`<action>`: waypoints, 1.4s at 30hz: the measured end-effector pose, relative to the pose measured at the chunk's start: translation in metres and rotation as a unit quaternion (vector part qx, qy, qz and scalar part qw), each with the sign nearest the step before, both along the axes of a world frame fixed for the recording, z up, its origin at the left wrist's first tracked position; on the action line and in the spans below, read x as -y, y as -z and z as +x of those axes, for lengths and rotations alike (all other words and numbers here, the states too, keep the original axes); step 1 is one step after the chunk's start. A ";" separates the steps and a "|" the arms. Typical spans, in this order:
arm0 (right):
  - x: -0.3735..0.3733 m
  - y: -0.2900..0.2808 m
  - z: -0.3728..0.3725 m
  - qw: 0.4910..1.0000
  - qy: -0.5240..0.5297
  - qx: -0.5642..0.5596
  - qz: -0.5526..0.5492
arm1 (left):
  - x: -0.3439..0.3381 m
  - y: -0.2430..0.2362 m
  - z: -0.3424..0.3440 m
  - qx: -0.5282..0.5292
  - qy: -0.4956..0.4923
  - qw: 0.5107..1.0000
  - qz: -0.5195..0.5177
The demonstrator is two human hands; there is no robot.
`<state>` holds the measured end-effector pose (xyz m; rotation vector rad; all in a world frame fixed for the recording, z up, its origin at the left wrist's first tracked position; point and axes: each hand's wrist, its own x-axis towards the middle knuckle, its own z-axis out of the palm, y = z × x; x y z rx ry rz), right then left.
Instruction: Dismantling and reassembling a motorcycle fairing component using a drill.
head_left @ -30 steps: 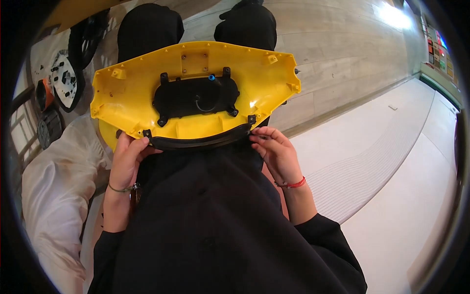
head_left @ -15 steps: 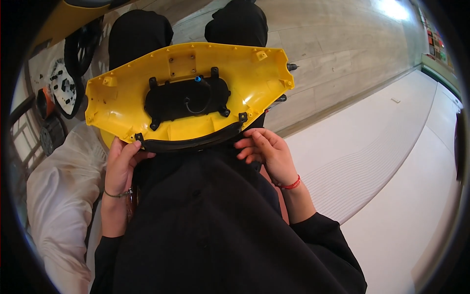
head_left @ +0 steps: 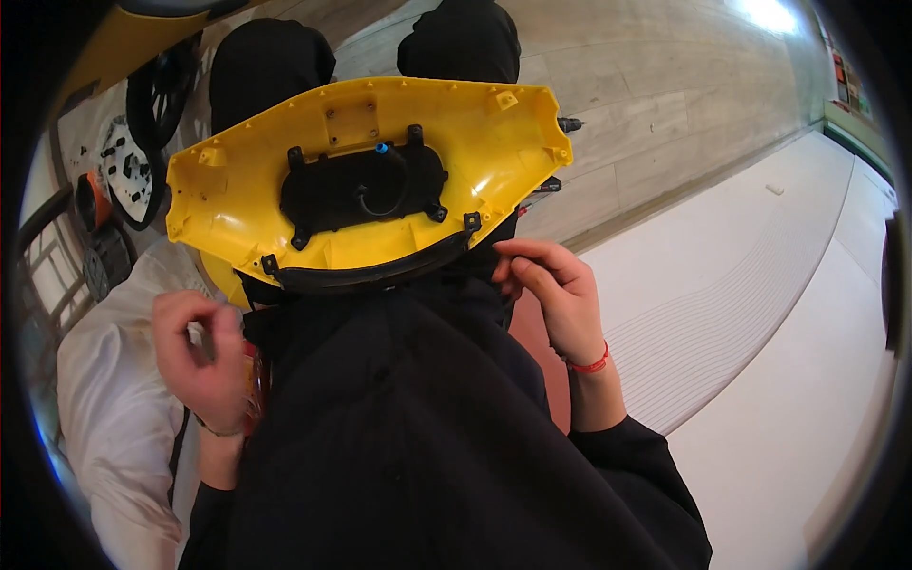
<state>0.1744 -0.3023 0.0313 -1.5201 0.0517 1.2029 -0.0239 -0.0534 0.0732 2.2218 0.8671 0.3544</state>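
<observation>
Left grip (head_left: 201, 356) is blurry, with its fingers curled, near the left edge of the lap (head_left: 483, 266); I can't tell if it pinches something. Right grip (head_left: 567, 296) is near the lap's right edge, thumb and pointing finger close together; I can't tell if they hold something. Both are off the big yellow shell (head_left: 380, 243). It lies hollow side up across the lap and sticks out past both edges. A bent black strip (head_left: 375, 277) runs along its near rim, and a black box (head_left: 328, 195) with a blue tip (head_left: 382, 148) sits in its middle. Farther off is the wooden floor (head_left: 627, 85).
</observation>
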 end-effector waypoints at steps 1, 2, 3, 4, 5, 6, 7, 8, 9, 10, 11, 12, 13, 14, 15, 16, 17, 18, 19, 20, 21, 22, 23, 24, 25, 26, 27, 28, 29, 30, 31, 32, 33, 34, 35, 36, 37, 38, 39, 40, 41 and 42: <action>-0.002 0.000 0.002 1.000 -0.002 0.009 0.024 | 0.006 -0.007 0.009 -0.014 0.065 0.998 0.019; -0.005 -0.001 0.003 1.000 -0.008 0.008 0.028 | 0.012 -0.013 0.022 -0.030 0.128 0.991 0.039; 0.003 0.005 0.003 1.000 0.016 0.019 0.018 | 0.021 0.006 0.042 -0.025 0.208 0.977 0.043; 0.004 0.006 0.004 0.999 0.034 0.014 0.026 | 0.025 0.012 0.060 -0.037 0.268 0.962 0.022; 0.002 0.006 0.006 0.999 0.035 0.013 0.027 | 0.032 0.014 0.075 -0.062 0.296 0.953 0.014; -0.003 0.005 0.008 1.000 0.022 0.006 0.017 | 0.037 0.014 0.083 -0.088 0.318 0.944 0.006; -0.006 0.003 0.008 1.000 0.008 -0.001 0.006 | 0.040 0.016 0.086 -0.089 0.314 0.945 0.007; -0.008 0.002 0.008 1.000 0.006 -0.002 0.006 | 0.043 0.019 0.089 -0.098 0.341 0.935 0.008; -0.011 0.002 0.007 1.000 0.002 -0.002 0.000 | 0.045 0.023 0.089 -0.105 0.370 0.923 0.009; -0.013 0.001 0.006 1.000 0.000 -0.002 -0.006 | 0.047 0.026 0.089 -0.111 0.372 0.921 0.016; -0.014 0.000 0.006 1.000 0.001 -0.002 -0.006 | 0.049 0.031 0.087 -0.111 0.373 0.921 0.015; -0.015 -0.001 0.006 1.000 -0.005 0.021 -0.018 | 0.050 0.036 0.084 -0.128 0.384 0.914 0.033; -0.016 -0.001 0.005 0.999 -0.011 0.045 -0.029 | 0.051 0.040 0.081 -0.145 0.395 0.906 0.051; -0.017 -0.001 0.005 0.999 -0.010 0.044 -0.030 | 0.053 0.043 0.079 -0.145 0.397 0.905 0.050; -0.019 -0.002 0.006 0.998 -0.002 0.052 -0.037 | 0.055 0.043 0.078 -0.149 0.399 0.901 0.088; -0.020 -0.002 0.006 0.997 0.005 0.060 -0.043 | 0.056 0.044 0.076 -0.153 0.400 0.895 0.126; -0.021 -0.001 0.007 0.997 0.005 0.059 -0.043 | 0.056 0.047 0.075 -0.154 0.400 0.895 0.125; -0.020 0.002 0.007 0.997 0.018 0.063 -0.043 | 0.057 0.052 0.074 -0.128 0.402 0.891 0.165; -0.020 0.003 0.007 0.996 0.030 0.066 -0.044 | 0.058 0.055 0.073 -0.103 0.403 0.886 0.205; -0.022 0.004 0.006 0.996 0.030 0.066 -0.045 | 0.057 0.057 0.073 -0.102 0.403 0.886 0.204; -0.024 0.005 0.006 0.996 0.032 0.072 -0.049 | 0.057 0.058 0.072 -0.094 0.403 0.882 0.226; -0.026 0.005 0.005 0.995 0.033 0.077 -0.053 | 0.057 0.059 0.071 -0.086 0.403 0.877 0.248; -0.027 0.006 0.005 0.995 0.031 0.077 -0.053 | 0.056 0.057 0.070 -0.087 0.402 0.878 0.247; -0.029 0.006 0.005 0.996 0.035 0.066 -0.048 | 0.055 0.054 0.070 -0.092 0.413 0.873 0.245; -0.029 0.006 0.005 0.997 0.038 0.054 -0.043 | 0.054 0.052 0.070 -0.098 0.423 0.868 0.242; -0.029 0.006 0.005 0.997 0.036 0.054 -0.043 | 0.053 0.053 0.069 -0.098 0.422 0.868 0.242; -0.029 0.007 0.005 0.997 0.034 0.054 -0.052 | 0.053 0.056 0.070 -0.100 0.424 0.865 0.250; -0.029 0.007 0.005 0.996 0.032 0.054 -0.060 | 0.052 0.058 0.070 -0.102 0.427 0.861 0.258; -0.029 0.008 0.004 0.996 0.031 0.054 -0.060 | 0.052 0.058 0.070 -0.102 0.426 0.861 0.258; -0.030 0.008 0.003 0.996 0.035 0.066 -0.051 | 0.053 0.056 0.072 -0.111 0.416 0.864 0.261; -0.031 0.009 0.002 0.995 0.040 0.078 -0.042 | 0.053 0.055 0.073 -0.120 0.406 0.867 0.263; -0.031 0.009 0.001 0.995 0.040 0.078 -0.041 | 0.055 0.054 0.074 -0.120 0.406 0.867 0.263; -0.030 0.010 0.000 0.995 0.033 0.088 -0.041 | 0.056 0.053 0.075 -0.126 0.401 0.870 0.258; -0.030 0.010 -0.001 0.994 0.027 0.099 -0.040 | 0.057 0.052 0.075 -0.132 0.397 0.873 0.252; -0.031 0.010 -0.002 0.994 0.027 0.098 -0.040 | 0.057 0.052 0.075 -0.132 0.397 0.873 0.252; -0.032 0.011 -0.003 0.992 0.028 0.118 -0.043 | 0.057 0.053 0.074 -0.139 0.395 0.871 0.258; -0.032 0.012 -0.004 0.989 0.029 0.137 -0.046 | 0.058 0.054 0.074 -0.145 0.392 0.869 0.264; -0.030 0.014 -0.004 0.989 0.029 0.137 -0.046 | 0.058 0.053 0.075 -0.145 0.393 0.869 0.264; -0.028 0.016 -0.004 0.986 0.014 0.155 -0.058 | 0.058 0.052 0.075 -0.152 0.395 0.870 0.254; -0.027 0.018 -0.005 0.982 0.000 0.174 -0.070 | 0.057 0.051 0.075 -0.159 0.397 0.870 0.244; -0.027 0.019 -0.005 0.982 0.000 0.173 -0.070 | 0.058 0.051 0.075 -0.159 0.398 0.870 0.245; -0.027 0.018 -0.005 0.982 -0.004 0.177 -0.073 | 0.058 0.053 0.074 -0.158 0.403 0.867 0.249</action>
